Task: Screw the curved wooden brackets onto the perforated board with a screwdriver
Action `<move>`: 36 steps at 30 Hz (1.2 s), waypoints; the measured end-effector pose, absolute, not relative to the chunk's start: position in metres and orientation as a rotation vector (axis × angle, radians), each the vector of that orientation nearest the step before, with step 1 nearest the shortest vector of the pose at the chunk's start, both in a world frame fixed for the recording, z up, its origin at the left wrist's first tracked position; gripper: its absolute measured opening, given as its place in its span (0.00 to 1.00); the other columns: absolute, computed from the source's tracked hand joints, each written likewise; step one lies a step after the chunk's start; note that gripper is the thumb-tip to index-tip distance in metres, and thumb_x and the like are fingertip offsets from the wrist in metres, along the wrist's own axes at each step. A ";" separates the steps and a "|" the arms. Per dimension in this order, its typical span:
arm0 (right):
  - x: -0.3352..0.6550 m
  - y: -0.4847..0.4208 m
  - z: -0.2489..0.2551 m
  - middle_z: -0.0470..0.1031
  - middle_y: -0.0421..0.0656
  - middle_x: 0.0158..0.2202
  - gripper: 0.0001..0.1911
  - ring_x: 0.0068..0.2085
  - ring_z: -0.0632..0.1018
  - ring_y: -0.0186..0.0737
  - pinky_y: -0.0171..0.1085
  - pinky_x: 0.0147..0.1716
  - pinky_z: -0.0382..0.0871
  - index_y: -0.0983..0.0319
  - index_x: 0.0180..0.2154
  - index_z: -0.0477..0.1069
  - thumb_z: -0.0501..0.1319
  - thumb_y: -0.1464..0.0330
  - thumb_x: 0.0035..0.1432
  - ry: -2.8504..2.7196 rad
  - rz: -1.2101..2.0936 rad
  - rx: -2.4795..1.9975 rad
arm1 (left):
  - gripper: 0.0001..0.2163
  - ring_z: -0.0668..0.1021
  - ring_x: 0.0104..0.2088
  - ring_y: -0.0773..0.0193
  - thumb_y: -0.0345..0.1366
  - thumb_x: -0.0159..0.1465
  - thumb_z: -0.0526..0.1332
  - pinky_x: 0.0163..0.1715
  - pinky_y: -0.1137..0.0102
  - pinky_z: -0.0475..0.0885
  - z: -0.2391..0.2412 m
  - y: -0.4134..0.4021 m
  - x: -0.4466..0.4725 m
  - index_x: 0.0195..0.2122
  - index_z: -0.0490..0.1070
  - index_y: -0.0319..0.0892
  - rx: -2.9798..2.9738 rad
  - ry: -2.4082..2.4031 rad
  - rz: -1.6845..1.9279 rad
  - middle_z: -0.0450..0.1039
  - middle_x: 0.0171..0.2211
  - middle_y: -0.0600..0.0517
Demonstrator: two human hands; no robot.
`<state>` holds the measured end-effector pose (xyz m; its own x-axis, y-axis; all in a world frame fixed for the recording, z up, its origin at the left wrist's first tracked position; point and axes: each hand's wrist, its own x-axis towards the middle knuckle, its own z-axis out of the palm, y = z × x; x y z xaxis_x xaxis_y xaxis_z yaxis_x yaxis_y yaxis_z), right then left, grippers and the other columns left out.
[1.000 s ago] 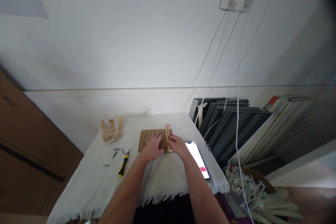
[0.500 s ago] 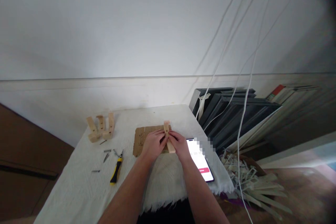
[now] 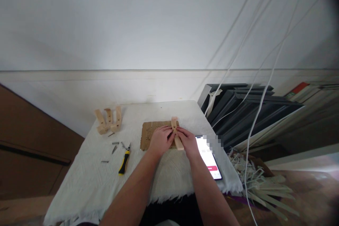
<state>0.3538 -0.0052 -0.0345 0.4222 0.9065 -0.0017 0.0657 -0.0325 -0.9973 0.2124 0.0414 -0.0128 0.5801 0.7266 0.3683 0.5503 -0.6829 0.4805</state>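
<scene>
A pale wooden piece with dark holes (image 3: 178, 142) stands between my hands above a brown cardboard piece (image 3: 147, 135). My left hand (image 3: 161, 139) pinches it from the left and my right hand (image 3: 187, 140) grips its right side. Fingertips cover the middle of the wood, so whatever sits there is hidden. To the left, a yellow-and-black screwdriver (image 3: 124, 162) lies on the white cloth. Several small screws (image 3: 114, 149) are scattered beside its tip. Further back on the left, more pale wooden pieces (image 3: 108, 122) stand grouped together.
A lit phone (image 3: 209, 160) lies by my right forearm on the cloth-covered table (image 3: 159, 176). Dark panels (image 3: 243, 113) lean against the wall past the table's right edge. White cables (image 3: 261, 102) hang down there, above a heap of pale strips (image 3: 267, 187).
The whole view has shifted, so the table and things on it appear slightly further right and higher. Both hands keep their hold on the wooden piece.
</scene>
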 end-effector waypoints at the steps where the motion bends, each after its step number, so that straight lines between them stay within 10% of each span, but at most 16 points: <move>1: 0.353 -0.005 -0.035 0.79 0.44 0.47 0.13 0.50 0.77 0.44 0.45 0.56 0.65 0.60 0.39 0.79 0.62 0.64 0.51 -0.892 0.881 -1.430 | 0.14 0.76 0.51 0.57 0.38 0.67 0.53 0.56 0.58 0.68 -0.013 0.040 0.212 0.44 0.77 0.42 2.498 1.047 0.806 0.77 0.48 0.48; 19: 0.252 -0.023 0.053 0.76 0.45 0.50 0.11 0.52 0.75 0.43 0.48 0.56 0.64 0.57 0.41 0.78 0.58 0.65 0.59 -1.391 0.497 -1.134 | 0.12 0.79 0.47 0.58 0.38 0.64 0.57 0.51 0.60 0.73 0.033 0.009 0.087 0.44 0.77 0.41 1.880 1.558 1.344 0.79 0.45 0.47; 36: 0.102 0.033 -0.032 0.79 0.47 0.45 0.16 0.49 0.77 0.46 0.44 0.53 0.65 0.60 0.43 0.78 0.57 0.72 0.55 -2.041 0.709 -1.345 | 0.13 0.80 0.43 0.59 0.35 0.64 0.55 0.47 0.63 0.72 -0.043 0.018 -0.030 0.40 0.79 0.40 1.526 1.835 1.153 0.80 0.40 0.46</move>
<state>0.1025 0.0328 -0.0322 -0.3173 0.9308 0.1813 0.6178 0.3480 -0.7051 -0.0304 0.0184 -0.0426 -0.2583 0.9551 0.1450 0.5451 0.0202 0.8381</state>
